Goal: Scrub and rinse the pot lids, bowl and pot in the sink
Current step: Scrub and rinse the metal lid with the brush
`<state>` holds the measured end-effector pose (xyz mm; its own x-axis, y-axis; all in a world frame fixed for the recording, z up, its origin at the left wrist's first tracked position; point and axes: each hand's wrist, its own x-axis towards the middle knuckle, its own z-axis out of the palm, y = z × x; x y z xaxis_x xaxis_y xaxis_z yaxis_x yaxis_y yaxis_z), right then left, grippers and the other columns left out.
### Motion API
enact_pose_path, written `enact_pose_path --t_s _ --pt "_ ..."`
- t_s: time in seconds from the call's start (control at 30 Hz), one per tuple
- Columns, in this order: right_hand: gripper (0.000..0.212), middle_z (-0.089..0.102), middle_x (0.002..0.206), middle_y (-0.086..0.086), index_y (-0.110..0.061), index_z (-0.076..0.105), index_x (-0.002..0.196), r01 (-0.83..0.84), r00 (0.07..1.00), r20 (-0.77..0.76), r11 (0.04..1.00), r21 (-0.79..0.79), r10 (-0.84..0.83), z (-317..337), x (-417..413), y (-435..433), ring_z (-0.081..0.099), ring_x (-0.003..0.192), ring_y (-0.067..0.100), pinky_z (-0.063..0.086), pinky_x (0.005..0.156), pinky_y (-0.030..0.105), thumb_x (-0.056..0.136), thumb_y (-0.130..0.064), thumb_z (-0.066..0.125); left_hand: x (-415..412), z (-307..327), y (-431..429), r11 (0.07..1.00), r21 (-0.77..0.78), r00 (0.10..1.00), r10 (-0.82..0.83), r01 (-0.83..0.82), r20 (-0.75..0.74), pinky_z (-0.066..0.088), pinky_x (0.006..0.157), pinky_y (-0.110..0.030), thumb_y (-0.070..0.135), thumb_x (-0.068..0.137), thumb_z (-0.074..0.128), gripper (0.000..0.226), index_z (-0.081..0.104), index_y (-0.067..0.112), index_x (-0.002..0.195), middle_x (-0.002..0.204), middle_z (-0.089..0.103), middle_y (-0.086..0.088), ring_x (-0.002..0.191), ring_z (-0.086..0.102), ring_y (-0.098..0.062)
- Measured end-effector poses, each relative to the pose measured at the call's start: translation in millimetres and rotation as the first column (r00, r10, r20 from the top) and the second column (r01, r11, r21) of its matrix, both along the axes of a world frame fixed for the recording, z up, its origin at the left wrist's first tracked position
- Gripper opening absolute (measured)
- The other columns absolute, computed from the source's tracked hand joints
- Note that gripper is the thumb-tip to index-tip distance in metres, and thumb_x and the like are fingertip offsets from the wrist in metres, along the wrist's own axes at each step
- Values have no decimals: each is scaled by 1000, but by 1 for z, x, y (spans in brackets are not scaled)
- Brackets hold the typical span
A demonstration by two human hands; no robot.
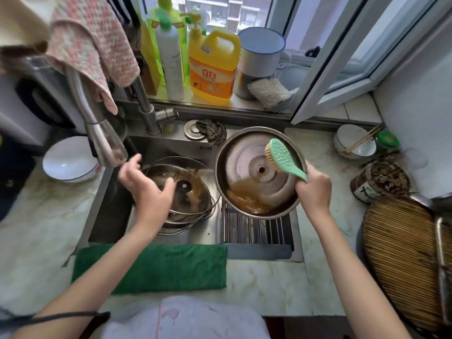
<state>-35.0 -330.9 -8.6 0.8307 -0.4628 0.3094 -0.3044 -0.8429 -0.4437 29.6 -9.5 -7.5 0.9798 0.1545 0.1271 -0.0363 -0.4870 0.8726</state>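
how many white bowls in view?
2. Left bowl sits on the counter left of the sink; right bowl is on the counter right of it, chopsticks across it. More may hide under the glass lid.

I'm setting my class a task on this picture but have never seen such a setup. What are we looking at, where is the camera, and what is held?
No machine here: a person washes up with bare hands. The one picture comes from a wide-angle camera worn on the head, looking down, so both arms reach in from below. The right hand grips a green brush by its handle, bristles against a steel lid holding brown water, over the right of the sink. The left hand, blurred, holds nothing above a glass lid in the sink. A green towel lies along the front edge; a white bowl sits on the counter at left.
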Motion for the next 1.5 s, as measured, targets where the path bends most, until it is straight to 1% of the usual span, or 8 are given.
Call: enact_pose_path --t_s 0.13,0.3,0.5,0.67,0.87,1.07,1.27,1.5 --pt "39 67 73 14 2 60 124 -158 979 66 921 -356 194 2 -2 1 57 48 24 40 45 22 86 -8 54 2 16 18 985 -10 947 167 -171 273 27 108 -36 -5 70 62 71 25 -11 130 128 23 -22 118 30 -25" --pt "62 50 58 2 -6 61 125 -219 920 137 773 -596 366 -8 -5 6 39 40 15 29 37 25 70 -16 86 18 28 28 941 -128 927 333 -314 173 25 110 -31 3 73 57 77 19 -3 140 140 14 -25 120 29 -19" --pt "63 38 54 -1 -10 63 125 -171 914 179 745 -645 365 1 -4 13 29 43 11 26 39 27 67 -10 88 21 29 21 970 -90 934 243 -227 261 21 103 -4 -5 70 62 73 31 -9 136 134 20 -27 108 27 5" --pt "55 39 57 1 -14 62 126 -119 917 229 773 -624 326 11 8 24 30 42 14 27 39 27 75 -11 82 20 30 9 974 -165 950 192 -154 245 27 104 -8 -6 73 59 61 37 -6 130 136 18 -22 118 31 -14" --pt "55 56 65 3 -13 63 126 -44 952 270 941 -335 141 18 25 56 34 45 17 23 44 21 73 -5 49 14 30 -23 983 -127 983 -115 133 143 39 106 -43 3 75 61 64 39 8 135 144 12 -12 119 41 -20" --pt "48 71 89 19 -20 65 123 68 997 12 990 125 -70 27 64 82 63 79 39 38 58 33 79 -3 55 38 38 -51 928 -59 930 -368 368 14 16 116 -27 5 83 61 70 32 17 146 145 8 -5 128 21 -11" --pt "34 46 50 -2 -17 50 53 143 986 -157 786 602 -60 15 81 94 41 52 17 24 42 24 84 -4 54 80 43 -42 831 -227 854 -520 508 8 42 97 -21 10 84 52 48 50 28 128 132 35 -2 113 46 -7" --pt "12 61 71 16 -2 64 70 238 971 -222 467 852 -89 -15 79 102 57 68 25 42 62 33 80 2 59 154 -2 14 908 251 934 -356 335 39 41 98 -34 2 81 54 44 52 6 125 120 52 -9 113 51 -24"
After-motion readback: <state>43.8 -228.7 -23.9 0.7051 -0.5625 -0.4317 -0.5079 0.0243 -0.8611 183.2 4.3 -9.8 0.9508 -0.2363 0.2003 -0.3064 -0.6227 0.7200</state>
